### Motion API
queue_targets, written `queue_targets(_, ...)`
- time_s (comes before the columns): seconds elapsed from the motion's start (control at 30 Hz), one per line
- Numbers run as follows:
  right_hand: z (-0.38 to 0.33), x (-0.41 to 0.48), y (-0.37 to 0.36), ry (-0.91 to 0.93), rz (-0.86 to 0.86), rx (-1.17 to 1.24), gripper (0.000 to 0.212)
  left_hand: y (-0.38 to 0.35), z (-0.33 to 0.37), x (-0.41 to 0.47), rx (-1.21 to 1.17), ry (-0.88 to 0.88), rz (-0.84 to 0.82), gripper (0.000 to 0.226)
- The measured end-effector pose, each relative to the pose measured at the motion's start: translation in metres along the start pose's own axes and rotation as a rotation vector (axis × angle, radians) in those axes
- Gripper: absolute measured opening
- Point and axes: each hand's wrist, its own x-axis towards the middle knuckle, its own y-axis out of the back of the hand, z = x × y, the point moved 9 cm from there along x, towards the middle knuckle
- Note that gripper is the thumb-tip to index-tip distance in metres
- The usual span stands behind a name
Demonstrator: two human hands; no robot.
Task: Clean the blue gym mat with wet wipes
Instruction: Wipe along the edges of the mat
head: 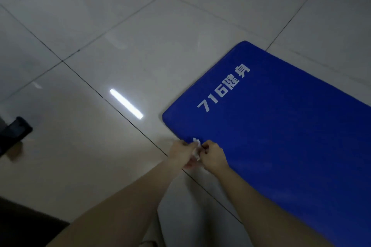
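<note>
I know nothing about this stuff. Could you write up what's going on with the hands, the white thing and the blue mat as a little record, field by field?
floor: glossy tiles, with a light strip reflected
mat: blue gym mat lying flat, white print near its end
wet wipe: white, crumpled, held over the mat's near edge
left grip: this hand pinches the wet wipe
right grip: this hand pinches it too
stage: wiping apparently not begun
also: dark object at far left, unclear
</note>
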Motion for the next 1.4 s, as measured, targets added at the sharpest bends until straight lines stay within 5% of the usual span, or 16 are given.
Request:
queue_targets(0.13,0.009,0.001,0.001,0.012,-0.125,0.111,0.018,-0.042,-0.009,0.005,-0.148,-0.001,0.018,0.034)
queue_targets(0.2,0.032,0.001,0.029,-0.054,-0.069,-0.045,0.024,-0.033,-0.004,0.009,-0.139,-0.057,0.12,0.025)
queue_targets(0.3,0.089,-0.009,0.081,-0.227,-0.049,-0.449,0.053,0.011,0.016,0.027,-0.095,-0.139,0.302,0.018)
queue_targets(0.43,0.15,-0.032,0.084,-0.304,-0.219,-0.504,0.104,0.069,0.041,0.046,-0.067,-0.26,0.49,0.022)
queue_targets(0.67,0.149,-0.019,0.079,-0.242,-0.247,-0.677,0.126,0.07,0.035,0.057,0.135,-0.291,0.622,0.021)
queue_targets(1.0,0.149,-0.013,0.079,-0.226,-0.252,-0.661,0.127,0.057,0.027,0.056,-0.087,-0.336,0.615,0.01)
queue_targets(1.4,0.143,-0.009,0.084,-0.201,-0.204,-0.653,0.126,-0.034,-0.01,0.0,0.05,-0.387,0.393,0.011)
